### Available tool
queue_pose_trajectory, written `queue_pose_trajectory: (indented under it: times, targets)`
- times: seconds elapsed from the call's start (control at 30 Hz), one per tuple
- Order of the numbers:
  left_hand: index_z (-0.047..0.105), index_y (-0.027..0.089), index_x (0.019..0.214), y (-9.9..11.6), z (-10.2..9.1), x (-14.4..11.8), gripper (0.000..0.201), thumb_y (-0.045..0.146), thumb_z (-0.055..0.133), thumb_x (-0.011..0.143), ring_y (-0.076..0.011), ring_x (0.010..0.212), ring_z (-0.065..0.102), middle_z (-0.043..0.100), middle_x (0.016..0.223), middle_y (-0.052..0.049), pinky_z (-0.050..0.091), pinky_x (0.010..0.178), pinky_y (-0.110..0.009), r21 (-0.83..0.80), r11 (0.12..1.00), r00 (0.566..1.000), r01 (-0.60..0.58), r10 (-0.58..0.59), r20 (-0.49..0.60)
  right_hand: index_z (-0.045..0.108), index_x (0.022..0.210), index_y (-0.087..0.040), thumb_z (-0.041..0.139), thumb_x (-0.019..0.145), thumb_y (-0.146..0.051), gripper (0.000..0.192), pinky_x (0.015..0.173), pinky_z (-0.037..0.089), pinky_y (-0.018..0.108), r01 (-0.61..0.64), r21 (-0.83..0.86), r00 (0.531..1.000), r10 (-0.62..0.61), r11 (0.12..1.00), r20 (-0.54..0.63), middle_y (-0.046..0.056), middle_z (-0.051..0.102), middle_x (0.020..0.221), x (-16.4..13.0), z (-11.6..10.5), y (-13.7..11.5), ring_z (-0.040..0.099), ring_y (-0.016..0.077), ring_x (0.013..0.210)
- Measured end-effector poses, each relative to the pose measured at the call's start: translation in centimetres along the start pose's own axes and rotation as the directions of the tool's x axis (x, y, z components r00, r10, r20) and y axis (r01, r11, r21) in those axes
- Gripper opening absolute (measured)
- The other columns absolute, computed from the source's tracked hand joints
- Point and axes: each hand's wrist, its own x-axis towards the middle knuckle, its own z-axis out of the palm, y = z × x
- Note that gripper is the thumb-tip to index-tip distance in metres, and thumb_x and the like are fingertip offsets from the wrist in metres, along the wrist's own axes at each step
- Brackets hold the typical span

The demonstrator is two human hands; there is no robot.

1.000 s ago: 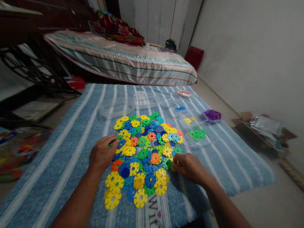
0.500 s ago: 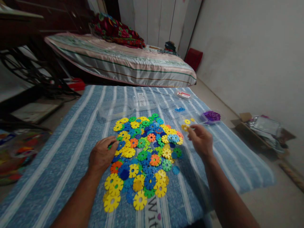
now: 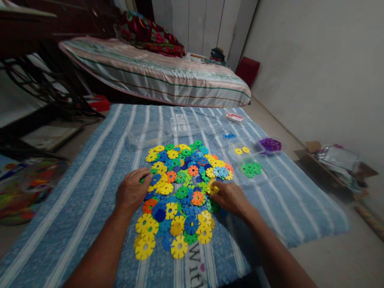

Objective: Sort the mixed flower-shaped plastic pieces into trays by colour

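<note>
A heap of flat plastic flower-shaped discs [image 3: 183,188] in yellow, blue, green and orange lies on a blue striped towel [image 3: 90,192]. My left hand [image 3: 132,192] rests palm down on the heap's left edge, its fingers lying loosely curved on the discs. At the heap's right side my right hand [image 3: 229,197] pinches a yellow disc [image 3: 213,187] between thumb and fingers. To the right stand clear trays: one with two yellow discs [image 3: 241,151], one with green discs [image 3: 251,169], one with purple discs [image 3: 270,145].
A clear plastic box [image 3: 147,135] stands behind the heap, and blue discs [image 3: 228,136] lie farther right. A bed with a striped mattress [image 3: 156,76] lies beyond the towel. A cardboard box [image 3: 330,160] sits by the right wall. A bag of coloured pieces [image 3: 27,188] is at left.
My right hand carried a yellow disc from the heap to the yellow tray, then came back to the heap and took hold of another yellow disc. My left hand stayed put.
</note>
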Motion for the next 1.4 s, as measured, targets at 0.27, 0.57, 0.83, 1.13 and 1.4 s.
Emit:
queue_pose_trajectory:
  times: [0.27,0.57,0.83,1.13,1.4]
  targets:
    - [0.068,0.023,0.084,-0.3,0.2,0.0,0.033,0.047,0.046,0.08,-0.0267,0.107,0.064,0.072,0.107,-0.007,0.049,0.1,-0.042,-0.011,1.0,1.0,-0.003,0.003,-0.009,0.066,0.106,-0.022,0.048,0.095,-0.036,0.025,0.055,0.029,0.027,-0.018,-0.116,1.0,0.015,0.993,-0.026,0.007,0.071,0.077,0.1,0.8,0.0,0.064,0.0204,0.067]
    - [0.067,0.024,0.084,-0.2,0.1,0.1,0.034,0.049,0.045,0.079,-0.0265,0.106,0.065,0.072,0.106,-0.006,0.049,0.1,-0.042,-0.007,1.0,1.0,0.015,-0.016,-0.015,0.068,0.084,-0.019,0.05,0.091,-0.029,0.022,0.055,0.03,0.025,-0.032,0.03,0.97,0.039,0.999,-0.239,0.005,0.069,0.07,0.5,1.0,0.8,0.061,0.0175,0.062]
    - [0.066,0.027,0.081,-0.1,-0.1,0.1,0.029,0.048,0.046,0.079,-0.0264,0.105,0.065,0.073,0.103,-0.005,0.05,0.099,-0.042,-0.022,1.0,0.999,0.003,-0.004,-0.032,0.066,0.087,-0.015,0.049,0.085,-0.049,0.037,0.055,0.044,0.025,0.042,0.662,0.646,0.485,0.748,-0.589,0.0,0.06,0.058,3.9,-3.1,4.0,0.058,0.016,0.053]
    - [0.068,0.023,0.084,-0.1,0.0,0.1,0.034,0.048,0.045,0.079,-0.0266,0.106,0.065,0.072,0.109,-0.007,0.049,0.1,-0.041,-0.008,1.0,1.0,0.014,-0.014,-0.003,0.068,0.079,-0.018,0.049,0.088,-0.041,0.031,0.054,0.036,0.023,0.066,0.421,0.828,0.186,0.905,-0.53,0.001,0.062,0.061,2.3,-0.7,2.0,0.055,0.0136,0.054]
    - [0.067,0.025,0.082,0.3,-0.2,0.0,0.031,0.048,0.046,0.079,-0.0258,0.107,0.065,0.072,0.107,-0.006,0.049,0.1,-0.04,-0.018,1.0,1.0,0.017,-0.017,-0.009,0.07,0.103,-0.022,0.056,0.09,-0.036,0.023,0.058,0.031,0.024,-0.016,0.081,1.0,0.018,0.997,-0.022,0.003,0.069,0.074,1.0,-0.4,0.2,0.062,0.0173,0.07]
